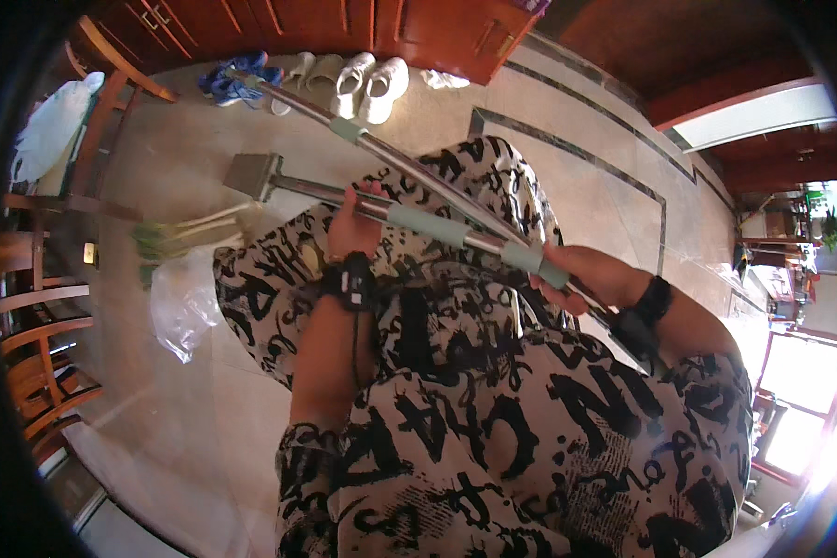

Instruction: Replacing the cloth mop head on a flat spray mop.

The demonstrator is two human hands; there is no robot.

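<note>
Loose black-and-cream patterned clothing [474, 446] covers the person's body and legs nearest the camera. Over the lap, two metal poles come together at the right and spread apart toward the upper left. The left hand [353, 228] has its fingers curled around the nearer pole [316, 191], just beside a grey-green sleeve [428, 224] on it. This pole ends in a flat grey head [253, 176] above the floor. The right hand [593, 274] is wrapped around a grey-green grip [536, 264] where the poles meet; which pole the grip belongs to is hard to tell. The farther pole [418, 176] has a grey-green joint [348, 129] and reaches across the view toward blue shoes [237, 82]; whether it touches them cannot be told. Each wrist wears a black band.

White shoes [381, 88] stand beside a red-brown cabinet [325, 28]. Green leafy stalks [172, 240] and a clear plastic bag [181, 307] lie on the tiled floor [214, 409], near wooden chairs [42, 358] at the left.
</note>
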